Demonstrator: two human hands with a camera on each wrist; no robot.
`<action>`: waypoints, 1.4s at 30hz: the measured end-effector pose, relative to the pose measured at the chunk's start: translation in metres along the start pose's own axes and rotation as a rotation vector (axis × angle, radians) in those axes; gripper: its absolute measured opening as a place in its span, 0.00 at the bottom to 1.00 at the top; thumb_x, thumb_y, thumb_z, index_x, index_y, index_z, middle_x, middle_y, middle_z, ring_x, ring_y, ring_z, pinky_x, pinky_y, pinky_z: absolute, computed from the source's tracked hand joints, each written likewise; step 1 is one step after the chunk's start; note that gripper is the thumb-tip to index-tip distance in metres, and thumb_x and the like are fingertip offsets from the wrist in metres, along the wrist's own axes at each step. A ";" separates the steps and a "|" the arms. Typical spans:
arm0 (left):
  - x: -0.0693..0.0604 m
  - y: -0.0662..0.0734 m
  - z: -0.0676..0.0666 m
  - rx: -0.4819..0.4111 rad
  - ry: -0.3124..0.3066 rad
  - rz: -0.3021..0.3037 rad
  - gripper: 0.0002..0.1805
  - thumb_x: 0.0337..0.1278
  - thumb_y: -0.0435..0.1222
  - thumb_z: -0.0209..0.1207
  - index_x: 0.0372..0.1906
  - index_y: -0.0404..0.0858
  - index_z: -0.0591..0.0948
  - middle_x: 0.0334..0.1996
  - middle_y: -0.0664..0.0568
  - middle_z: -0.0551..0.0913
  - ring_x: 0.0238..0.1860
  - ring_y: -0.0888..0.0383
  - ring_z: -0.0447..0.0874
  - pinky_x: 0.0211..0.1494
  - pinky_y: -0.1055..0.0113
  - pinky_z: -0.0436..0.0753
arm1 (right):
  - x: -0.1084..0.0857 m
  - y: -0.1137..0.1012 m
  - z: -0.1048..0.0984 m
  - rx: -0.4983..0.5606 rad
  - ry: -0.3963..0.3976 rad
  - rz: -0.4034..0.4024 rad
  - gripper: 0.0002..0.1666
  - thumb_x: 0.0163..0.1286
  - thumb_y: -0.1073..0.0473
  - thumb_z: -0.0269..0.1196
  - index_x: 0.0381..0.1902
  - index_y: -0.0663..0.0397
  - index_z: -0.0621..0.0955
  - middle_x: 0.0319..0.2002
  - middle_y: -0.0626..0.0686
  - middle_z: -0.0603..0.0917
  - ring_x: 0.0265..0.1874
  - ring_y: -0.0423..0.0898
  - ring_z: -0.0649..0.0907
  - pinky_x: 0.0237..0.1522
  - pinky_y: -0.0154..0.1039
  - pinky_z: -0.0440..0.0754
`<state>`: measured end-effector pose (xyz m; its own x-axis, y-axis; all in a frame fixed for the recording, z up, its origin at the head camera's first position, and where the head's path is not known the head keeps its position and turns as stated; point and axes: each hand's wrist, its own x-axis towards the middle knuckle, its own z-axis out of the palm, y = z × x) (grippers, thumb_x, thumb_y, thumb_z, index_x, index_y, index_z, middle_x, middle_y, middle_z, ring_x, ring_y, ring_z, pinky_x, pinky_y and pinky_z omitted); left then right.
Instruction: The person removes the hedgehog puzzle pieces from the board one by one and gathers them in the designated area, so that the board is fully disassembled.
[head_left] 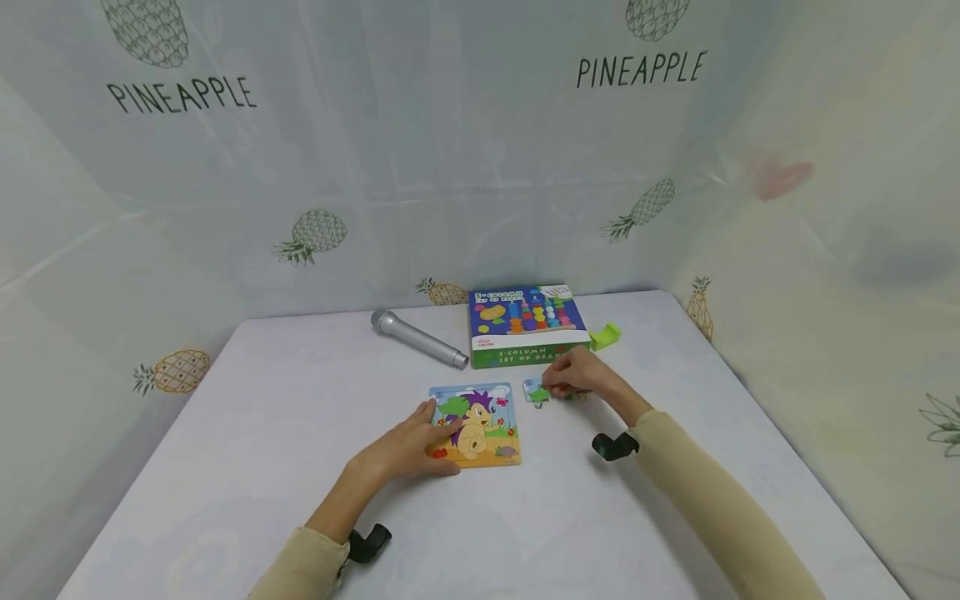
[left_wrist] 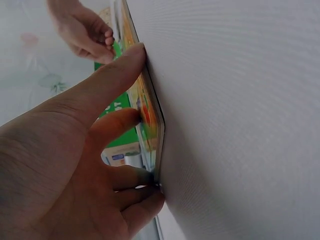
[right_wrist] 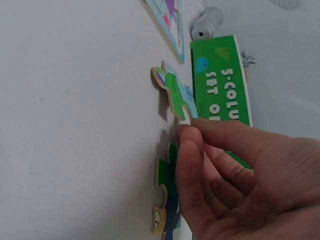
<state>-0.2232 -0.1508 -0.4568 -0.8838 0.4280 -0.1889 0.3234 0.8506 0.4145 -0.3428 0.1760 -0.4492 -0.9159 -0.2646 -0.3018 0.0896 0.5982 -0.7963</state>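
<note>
A square picture board [head_left: 491, 429] with a hedgehog lies on the table, the left hand [head_left: 408, 442] resting on its left side. In the left wrist view the thumb and fingers of the left hand [left_wrist: 85, 145] hold the board's edges [left_wrist: 161, 132]. To the right, the right hand [head_left: 581, 375] pinches a blue and green puzzle piece [head_left: 534, 392] by its edge. The right wrist view shows this piece [right_wrist: 175, 92] tilted between the thumb and index finger of the right hand [right_wrist: 235, 175]. Another piece [right_wrist: 167, 185], green and dark blue, is beside the fingers, partly hidden.
Behind the board stands a blue and green bead-set box [head_left: 528, 329]. A silver microphone [head_left: 420, 339] lies left of the box, and a bright green object [head_left: 606, 336] is at its right. A printed pineapple cloth [head_left: 450, 167] hangs behind the table.
</note>
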 end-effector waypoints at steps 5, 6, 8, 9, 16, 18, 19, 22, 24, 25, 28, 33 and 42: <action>-0.002 0.000 0.001 -0.004 -0.001 -0.001 0.39 0.51 0.56 0.68 0.70 0.52 0.71 0.76 0.31 0.51 0.78 0.35 0.48 0.71 0.37 0.64 | 0.001 0.004 0.005 -0.098 0.037 -0.042 0.11 0.67 0.59 0.66 0.38 0.63 0.87 0.25 0.53 0.87 0.22 0.39 0.84 0.30 0.33 0.85; -0.003 0.000 0.002 -0.002 0.000 0.002 0.39 0.51 0.56 0.68 0.70 0.52 0.71 0.76 0.31 0.51 0.77 0.35 0.48 0.71 0.37 0.64 | 0.001 0.004 0.005 -0.117 0.046 -0.046 0.11 0.67 0.59 0.66 0.38 0.63 0.87 0.24 0.52 0.87 0.21 0.39 0.84 0.29 0.33 0.85; -0.003 0.001 0.001 -0.004 0.004 0.005 0.40 0.51 0.56 0.68 0.70 0.52 0.71 0.76 0.31 0.50 0.77 0.35 0.48 0.71 0.37 0.64 | 0.001 0.004 0.005 -0.130 0.054 -0.056 0.10 0.66 0.59 0.67 0.36 0.62 0.87 0.23 0.52 0.87 0.21 0.39 0.84 0.29 0.33 0.85; -0.003 0.001 0.001 -0.005 0.005 0.006 0.40 0.51 0.56 0.68 0.70 0.52 0.71 0.76 0.31 0.50 0.77 0.35 0.48 0.71 0.37 0.64 | 0.002 0.004 0.005 -0.131 0.056 -0.062 0.10 0.66 0.59 0.67 0.36 0.63 0.88 0.23 0.53 0.87 0.20 0.39 0.84 0.29 0.33 0.85; -0.001 0.000 0.001 0.008 0.006 0.011 0.40 0.51 0.56 0.68 0.70 0.52 0.71 0.76 0.31 0.51 0.77 0.35 0.49 0.70 0.37 0.65 | 0.002 -0.001 0.007 -0.143 0.063 -0.076 0.09 0.65 0.62 0.67 0.35 0.65 0.87 0.24 0.55 0.87 0.21 0.41 0.84 0.29 0.35 0.86; 0.000 0.000 0.000 0.013 0.009 0.017 0.40 0.51 0.56 0.68 0.70 0.51 0.71 0.76 0.31 0.51 0.77 0.35 0.49 0.70 0.37 0.66 | 0.001 -0.003 0.007 -0.152 0.065 -0.071 0.09 0.65 0.62 0.66 0.36 0.65 0.87 0.24 0.55 0.87 0.22 0.41 0.84 0.29 0.35 0.86; 0.000 0.000 0.000 0.015 0.010 0.019 0.40 0.51 0.57 0.68 0.70 0.51 0.71 0.76 0.31 0.51 0.77 0.35 0.49 0.70 0.37 0.66 | 0.001 -0.004 0.007 -0.154 0.065 -0.067 0.09 0.65 0.62 0.66 0.36 0.65 0.87 0.25 0.54 0.87 0.22 0.41 0.84 0.29 0.35 0.85; 0.001 0.001 0.000 0.019 0.012 0.022 0.40 0.51 0.56 0.68 0.70 0.51 0.71 0.76 0.31 0.52 0.77 0.35 0.49 0.69 0.37 0.66 | 0.000 -0.006 0.007 -0.165 0.067 -0.059 0.09 0.65 0.61 0.67 0.37 0.64 0.86 0.26 0.54 0.87 0.23 0.41 0.83 0.29 0.35 0.85; 0.000 0.001 0.000 0.021 0.011 0.022 0.40 0.51 0.56 0.68 0.70 0.51 0.71 0.76 0.31 0.52 0.77 0.35 0.49 0.69 0.37 0.66 | 0.000 -0.007 0.008 -0.171 0.068 -0.061 0.09 0.65 0.61 0.67 0.37 0.64 0.86 0.26 0.55 0.87 0.23 0.42 0.84 0.29 0.34 0.85; 0.000 0.001 0.000 0.022 0.010 0.020 0.39 0.51 0.56 0.68 0.70 0.51 0.71 0.76 0.31 0.52 0.77 0.35 0.49 0.69 0.36 0.66 | -0.001 -0.008 0.008 -0.172 0.071 -0.062 0.09 0.65 0.61 0.67 0.37 0.63 0.86 0.26 0.55 0.87 0.24 0.42 0.84 0.29 0.34 0.85; -0.001 0.002 -0.001 0.024 0.011 0.018 0.39 0.52 0.56 0.67 0.70 0.51 0.71 0.76 0.31 0.52 0.77 0.35 0.49 0.69 0.36 0.67 | -0.001 -0.010 0.011 -0.173 0.073 -0.075 0.08 0.65 0.61 0.67 0.36 0.62 0.86 0.26 0.55 0.86 0.24 0.42 0.83 0.29 0.35 0.85; -0.002 0.002 0.000 0.031 0.022 0.017 0.38 0.54 0.58 0.65 0.70 0.51 0.71 0.76 0.31 0.52 0.77 0.36 0.49 0.70 0.38 0.66 | -0.005 -0.017 0.020 -0.186 0.044 -0.092 0.07 0.64 0.60 0.68 0.37 0.59 0.87 0.26 0.53 0.86 0.23 0.41 0.82 0.29 0.34 0.84; 0.001 0.003 0.003 0.082 0.060 0.089 0.35 0.59 0.55 0.62 0.69 0.45 0.73 0.76 0.37 0.58 0.77 0.37 0.52 0.71 0.39 0.66 | -0.011 -0.035 0.041 -0.219 -0.048 -0.151 0.06 0.63 0.61 0.69 0.38 0.56 0.87 0.29 0.51 0.86 0.24 0.42 0.79 0.29 0.33 0.81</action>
<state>-0.2219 -0.1467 -0.4584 -0.8685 0.4855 -0.1000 0.4254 0.8336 0.3524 -0.3200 0.1272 -0.4396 -0.8923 -0.3957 -0.2175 -0.1379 0.6975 -0.7032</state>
